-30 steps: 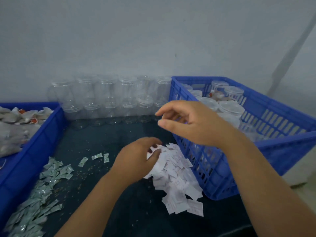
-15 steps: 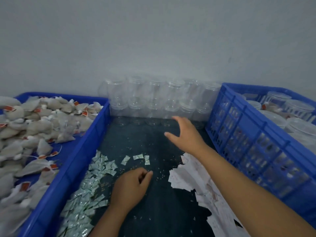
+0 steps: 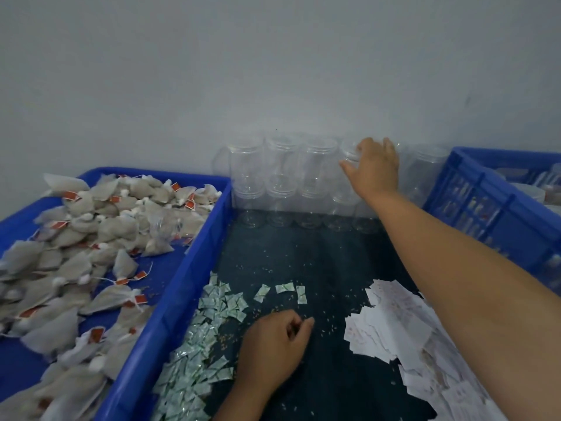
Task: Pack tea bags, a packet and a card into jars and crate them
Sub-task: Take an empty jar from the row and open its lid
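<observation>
While right grip (image 3: 372,170) clasps top-row jar (image 3: 349,148) | left grip (image 3: 273,341) curled, hold unclear | print on cards (image 3: 391,317) blurred

Nothing legible anywhere in this shot. The white cards (image 3: 394,317) at lower right carry faint reddish print, too blurred to make out. The small packets (image 3: 212,314) at lower centre show green markings, unreadable. The red tags (image 3: 70,195) on the tea bags (image 3: 106,226) at left give no readable lettering.
</observation>
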